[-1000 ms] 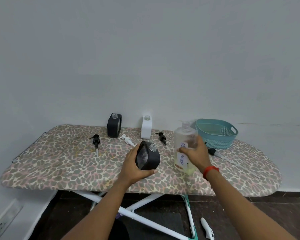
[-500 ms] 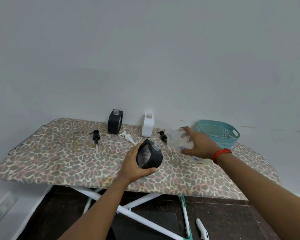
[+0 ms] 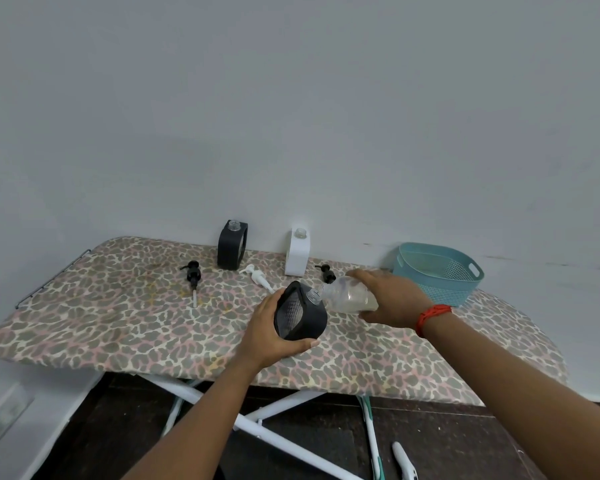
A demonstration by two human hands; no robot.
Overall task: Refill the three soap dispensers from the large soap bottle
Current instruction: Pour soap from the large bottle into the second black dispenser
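My left hand grips a black soap dispenser with a clear ribbed window, tilted above the ironing board, its open neck facing right. My right hand grips the large clear soap bottle, tipped on its side with its mouth at the dispenser's neck. A second black dispenser and a white dispenser stand uncapped at the back by the wall.
The leopard-print ironing board carries loose pump heads: a black one at left, a white one in the middle, another black one behind the bottle. A teal basket stands at back right. A white object lies on the dark floor.
My right hand lifted the large bottle off the board, tipped it over leftwards and brought its mouth to the neck of the black dispenser in my left hand.
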